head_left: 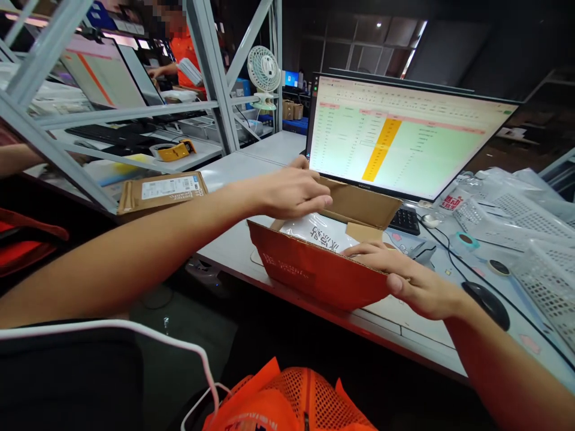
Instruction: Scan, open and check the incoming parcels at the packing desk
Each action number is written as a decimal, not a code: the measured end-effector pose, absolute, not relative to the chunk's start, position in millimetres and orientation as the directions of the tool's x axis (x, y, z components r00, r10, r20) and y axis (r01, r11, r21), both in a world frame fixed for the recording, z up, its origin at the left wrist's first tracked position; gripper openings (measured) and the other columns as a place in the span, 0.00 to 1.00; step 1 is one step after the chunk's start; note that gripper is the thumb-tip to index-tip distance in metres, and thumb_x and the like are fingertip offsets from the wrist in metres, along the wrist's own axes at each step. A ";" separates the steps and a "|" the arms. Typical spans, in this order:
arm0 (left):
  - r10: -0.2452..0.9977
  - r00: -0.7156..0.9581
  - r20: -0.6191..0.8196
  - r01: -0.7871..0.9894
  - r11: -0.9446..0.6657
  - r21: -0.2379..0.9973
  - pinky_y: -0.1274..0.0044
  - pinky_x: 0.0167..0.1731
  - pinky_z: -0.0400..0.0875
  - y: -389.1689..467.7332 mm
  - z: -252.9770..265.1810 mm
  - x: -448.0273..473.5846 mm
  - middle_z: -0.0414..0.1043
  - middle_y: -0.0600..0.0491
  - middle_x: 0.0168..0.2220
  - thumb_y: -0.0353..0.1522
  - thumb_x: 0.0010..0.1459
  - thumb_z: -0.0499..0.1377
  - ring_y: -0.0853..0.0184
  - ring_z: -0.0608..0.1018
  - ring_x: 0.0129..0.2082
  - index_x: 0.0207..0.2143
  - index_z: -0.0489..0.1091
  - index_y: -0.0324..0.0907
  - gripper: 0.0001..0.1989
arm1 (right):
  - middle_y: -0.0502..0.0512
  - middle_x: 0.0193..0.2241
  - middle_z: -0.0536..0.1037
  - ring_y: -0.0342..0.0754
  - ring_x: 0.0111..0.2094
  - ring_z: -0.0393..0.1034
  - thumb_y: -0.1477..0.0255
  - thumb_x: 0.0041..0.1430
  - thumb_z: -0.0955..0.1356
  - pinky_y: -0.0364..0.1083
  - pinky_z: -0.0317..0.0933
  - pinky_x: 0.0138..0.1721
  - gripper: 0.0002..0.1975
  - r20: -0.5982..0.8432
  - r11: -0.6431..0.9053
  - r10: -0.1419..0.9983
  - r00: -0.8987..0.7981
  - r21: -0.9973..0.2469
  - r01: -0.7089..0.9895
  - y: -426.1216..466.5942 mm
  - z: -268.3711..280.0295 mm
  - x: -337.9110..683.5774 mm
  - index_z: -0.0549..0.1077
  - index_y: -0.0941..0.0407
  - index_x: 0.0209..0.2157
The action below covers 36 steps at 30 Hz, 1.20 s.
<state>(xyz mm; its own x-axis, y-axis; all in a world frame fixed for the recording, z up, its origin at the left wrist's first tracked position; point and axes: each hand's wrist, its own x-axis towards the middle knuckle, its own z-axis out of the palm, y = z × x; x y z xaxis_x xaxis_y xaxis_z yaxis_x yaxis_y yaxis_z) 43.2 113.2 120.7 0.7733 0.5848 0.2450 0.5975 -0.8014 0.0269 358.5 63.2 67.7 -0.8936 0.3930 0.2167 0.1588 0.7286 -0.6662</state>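
Note:
An open cardboard box (323,269) rests at the table's front edge, its front wall in reddish shade with pale printing. Inside lies a shiny white plastic packet (317,232) with dark characters. My left hand (291,190) reaches across to the back left of the box, its bent fingers closed at the end of the raised back flap (359,202); part of the grip is hidden. My right hand (408,278) is closed on the front right corner, fingers over the rim and thumb against the outside.
Behind the box stands a monitor (404,137) showing a spreadsheet, with a keyboard (405,220) below. A mouse (486,304) and white perforated baskets (507,221) are at right. A labelled parcel (162,190) lies left, near a metal frame (215,78). Another person (186,57) works beyond.

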 end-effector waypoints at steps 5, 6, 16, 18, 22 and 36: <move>0.681 0.618 0.393 0.726 -0.686 0.048 0.59 0.61 0.60 111.5 126.1 -3.7 0.79 0.50 0.37 0.45 0.72 0.46 0.55 0.77 0.46 0.39 0.79 0.45 0.25 | 0.60 0.65 0.75 0.61 0.69 0.64 0.41 0.74 0.58 0.59 0.55 0.72 0.35 0.248 0.673 0.394 -0.885 -0.734 0.094 67.8 59.2 366.7 0.77 0.49 0.65; 0.695 0.598 0.399 0.727 -0.680 0.094 0.60 0.61 0.62 108.9 123.8 -12.2 0.81 0.50 0.40 0.45 0.72 0.46 0.55 0.78 0.47 0.40 0.80 0.44 0.24 | 0.59 0.65 0.75 0.61 0.70 0.64 0.41 0.74 0.58 0.60 0.54 0.72 0.35 0.275 0.650 0.422 -0.864 -0.756 0.076 72.7 57.7 368.2 0.77 0.48 0.65; 0.847 0.378 0.375 0.508 -0.528 0.681 0.65 0.67 0.65 82.5 87.9 -50.3 0.77 0.46 0.59 0.35 0.65 0.53 0.54 0.72 0.65 0.43 0.79 0.40 0.15 | 0.62 0.48 0.86 0.59 0.50 0.80 0.39 0.72 0.60 0.56 0.71 0.56 0.38 0.037 0.454 0.627 -0.778 -0.829 0.327 139.9 76.8 330.0 0.86 0.57 0.45; 0.861 0.345 0.375 0.533 -0.508 0.676 0.65 0.68 0.65 84.9 81.3 -59.9 0.78 0.47 0.59 0.33 0.65 0.52 0.55 0.73 0.66 0.42 0.79 0.41 0.15 | 0.61 0.46 0.86 0.58 0.48 0.80 0.43 0.72 0.63 0.53 0.71 0.52 0.33 0.063 0.534 0.632 -0.772 -0.757 0.375 140.2 82.9 331.4 0.86 0.57 0.46; 0.827 0.365 0.427 0.636 -0.557 0.535 0.66 0.67 0.66 91.2 55.5 -73.3 0.79 0.46 0.56 0.34 0.65 0.56 0.56 0.77 0.61 0.46 0.79 0.43 0.14 | 0.57 0.45 0.85 0.53 0.45 0.79 0.63 0.69 0.67 0.49 0.70 0.48 0.17 0.103 0.665 0.590 -0.801 -0.625 0.410 136.4 87.2 342.8 0.84 0.55 0.49; 0.765 0.316 0.562 0.669 -0.599 0.440 0.66 0.63 0.71 91.7 -13.6 -66.3 0.72 0.44 0.59 0.40 0.66 0.62 0.54 0.77 0.61 0.56 0.76 0.47 0.18 | 0.54 0.43 0.84 0.54 0.44 0.76 0.69 0.69 0.66 0.53 0.65 0.49 0.12 0.469 0.833 0.553 -0.689 -0.300 0.465 123.1 97.2 372.3 0.79 0.50 0.49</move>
<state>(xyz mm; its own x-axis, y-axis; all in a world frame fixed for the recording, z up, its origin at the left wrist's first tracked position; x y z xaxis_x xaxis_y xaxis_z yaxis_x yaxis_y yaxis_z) -66.3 91.7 -13.6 0.3156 0.7649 0.5616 0.6692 -0.5990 0.4397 372.3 123.1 97.2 -0.6887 0.5530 0.4688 0.4648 0.8331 -0.2998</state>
